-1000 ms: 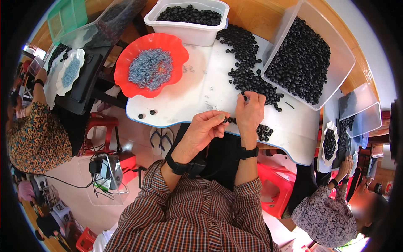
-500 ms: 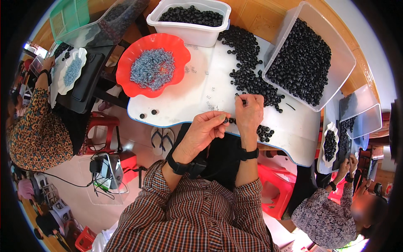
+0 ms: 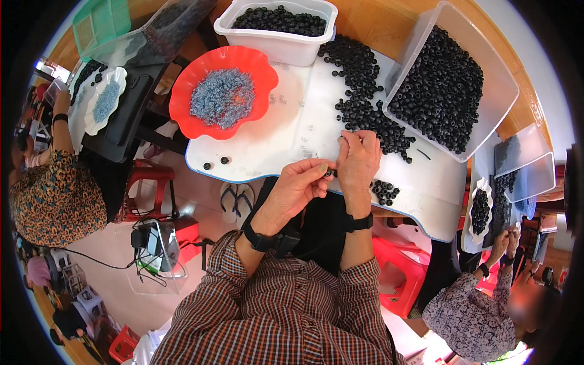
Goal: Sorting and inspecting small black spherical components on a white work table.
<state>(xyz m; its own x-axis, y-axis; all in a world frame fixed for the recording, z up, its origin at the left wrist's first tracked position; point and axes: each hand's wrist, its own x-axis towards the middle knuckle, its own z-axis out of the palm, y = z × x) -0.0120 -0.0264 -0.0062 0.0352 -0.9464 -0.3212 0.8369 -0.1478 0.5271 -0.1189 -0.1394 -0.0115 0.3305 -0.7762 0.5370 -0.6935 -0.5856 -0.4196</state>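
A worker's left hand (image 3: 298, 185) and right hand (image 3: 358, 159) meet at the white table's (image 3: 274, 146) near edge, fingers pinched together on a small black ring (image 3: 329, 173), beside a loose pile (image 3: 365, 115) of rings.

I can't make out what my left hand (image 3: 299, 185) pinches against my right hand (image 3: 358, 159); it is too small. The blue bits in the red bowl (image 3: 201, 125) blur together. The green tray (image 3: 100, 23) is cut off at the rim.
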